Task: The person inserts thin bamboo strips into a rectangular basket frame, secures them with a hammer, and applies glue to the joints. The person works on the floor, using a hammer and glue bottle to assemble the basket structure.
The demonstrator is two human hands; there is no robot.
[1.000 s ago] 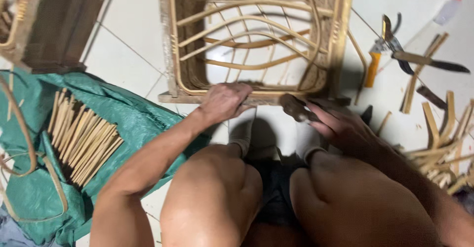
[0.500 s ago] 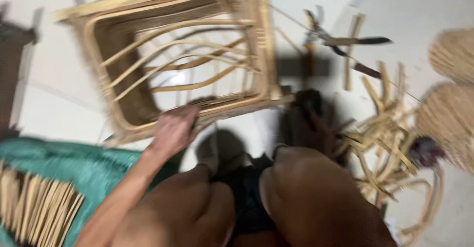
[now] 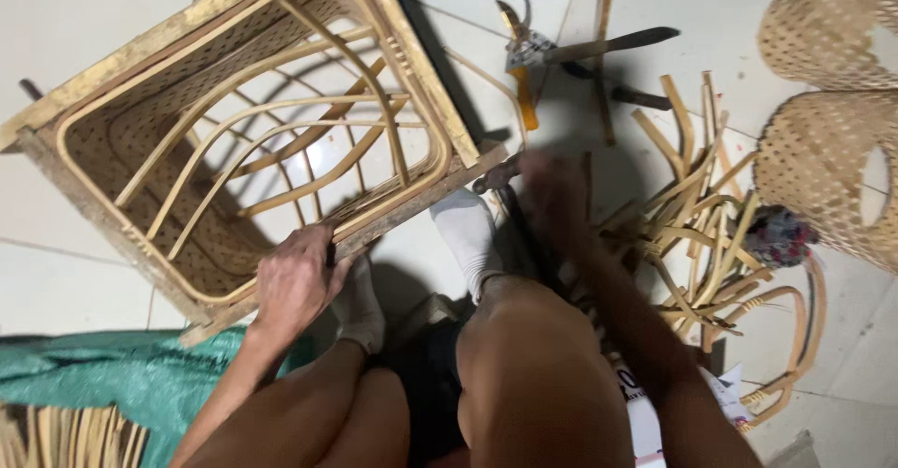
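Note:
A woven bamboo basket frame (image 3: 122,66) with curved inner ribs lies on the tiled floor in front of my knees. My left hand (image 3: 297,279) grips its near wooden rim. My right hand (image 3: 547,187) is blurred, just off the frame's near right corner, closed around a dark tool (image 3: 496,176) whose end touches that corner. My feet in white socks (image 3: 465,230) rest under the frame's edge.
Pruning shears (image 3: 524,52) and a dark-handled knife (image 3: 608,45) lie on the tiles beyond my right hand. A pile of bent bamboo strips (image 3: 697,197) sits to the right, next to two woven baskets (image 3: 828,150). A green cloth (image 3: 112,379) with bamboo sticks lies at lower left.
The view has swung right and the frame now sits turned, to the left. My left hand stays on the rim. My right hand has moved up to the frame's corner with the tool.

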